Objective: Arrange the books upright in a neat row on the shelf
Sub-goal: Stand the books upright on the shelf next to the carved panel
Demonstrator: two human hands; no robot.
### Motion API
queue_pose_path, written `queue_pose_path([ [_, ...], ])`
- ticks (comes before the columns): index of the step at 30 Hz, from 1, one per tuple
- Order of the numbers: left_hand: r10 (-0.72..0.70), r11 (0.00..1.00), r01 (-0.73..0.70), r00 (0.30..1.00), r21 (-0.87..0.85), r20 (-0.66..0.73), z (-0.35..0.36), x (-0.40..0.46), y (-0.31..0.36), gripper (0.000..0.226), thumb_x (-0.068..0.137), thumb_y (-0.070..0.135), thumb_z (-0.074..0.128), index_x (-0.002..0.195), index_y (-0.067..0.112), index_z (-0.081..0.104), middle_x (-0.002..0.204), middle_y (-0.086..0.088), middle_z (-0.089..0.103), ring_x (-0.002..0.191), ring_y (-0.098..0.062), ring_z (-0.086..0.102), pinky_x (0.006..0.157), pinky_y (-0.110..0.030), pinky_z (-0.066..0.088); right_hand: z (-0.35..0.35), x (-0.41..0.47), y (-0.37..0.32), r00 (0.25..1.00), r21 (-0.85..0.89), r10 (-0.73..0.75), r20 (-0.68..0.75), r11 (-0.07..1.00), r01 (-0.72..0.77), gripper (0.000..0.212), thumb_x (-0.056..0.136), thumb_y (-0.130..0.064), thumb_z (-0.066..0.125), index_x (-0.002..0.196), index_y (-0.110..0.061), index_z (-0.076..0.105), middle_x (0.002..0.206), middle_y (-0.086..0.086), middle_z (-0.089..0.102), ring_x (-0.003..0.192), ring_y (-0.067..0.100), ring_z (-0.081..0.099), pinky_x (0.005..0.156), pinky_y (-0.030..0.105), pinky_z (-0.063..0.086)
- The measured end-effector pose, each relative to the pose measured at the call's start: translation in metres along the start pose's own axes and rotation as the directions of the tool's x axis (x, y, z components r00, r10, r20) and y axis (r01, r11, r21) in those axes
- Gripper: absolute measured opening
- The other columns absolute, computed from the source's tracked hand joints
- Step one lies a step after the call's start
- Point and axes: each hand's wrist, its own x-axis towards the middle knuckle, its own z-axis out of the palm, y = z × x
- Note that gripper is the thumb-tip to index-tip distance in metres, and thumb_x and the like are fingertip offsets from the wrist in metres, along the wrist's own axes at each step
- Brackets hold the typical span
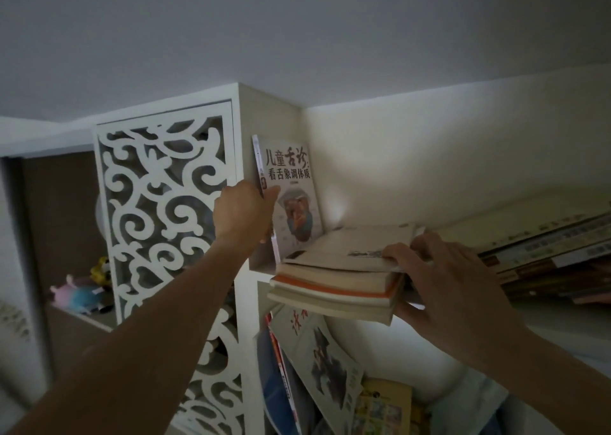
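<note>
White shelf [264, 266]: at its left end my left hand [243, 214] grips an upright book [291, 196]; my right hand [453, 279] grips a flat stack of books [337, 285] at the front edge.

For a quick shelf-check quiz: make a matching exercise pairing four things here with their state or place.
Things:
1. book with Chinese title
2. stack of books
3. left hand
4. plush toys

States:
A. lying flat, jutting past the shelf edge
B. in the compartment left of the carved panel
C. standing upright at the shelf's left end
D. gripping a book's spine edge

Pairs: 1-C, 2-A, 3-D, 4-B
</note>
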Motion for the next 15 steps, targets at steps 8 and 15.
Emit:
queue_pose_path([
  [8, 0.163, 0.971, -0.170, 0.985, -0.166, -0.055, -0.016, -0.054, 0.001, 0.065, 0.094, 0.073, 0.048, 0.064, 0.018, 0.067, 0.057, 0.004, 0.064, 0.053, -0.010, 0.062, 0.055, -0.026, 0.052, -0.005, 0.012, 0.005, 0.994, 0.031, -0.038, 0.105, 0.999, 0.035, 0.052, 0.079, -0.060, 0.043, 0.118, -0.032, 0.063, 0.108, -0.007, 0.070, 0.079, 0.017, 0.067, 0.073, 0.033, 0.051],
  [15, 0.731, 0.677, -0.730, 0.654, -0.091, 0.193, -0.013, -0.121, 0.032, 0.090, 0.078, 0.077, 0.063, 0.154, 0.041, 0.033, 0.135, 0.014, 0.061, 0.115, -0.008, 0.061, 0.091, -0.030, 0.053, -0.002, 0.025, 0.006, 0.999, 0.343, 0.015, 0.036, 0.939, -0.027, 0.070, 0.079, -0.044, 0.078, 0.141, -0.030, 0.048, 0.138, -0.003, 0.053, 0.109, 0.022, 0.062, 0.082, 0.033, 0.053],
])
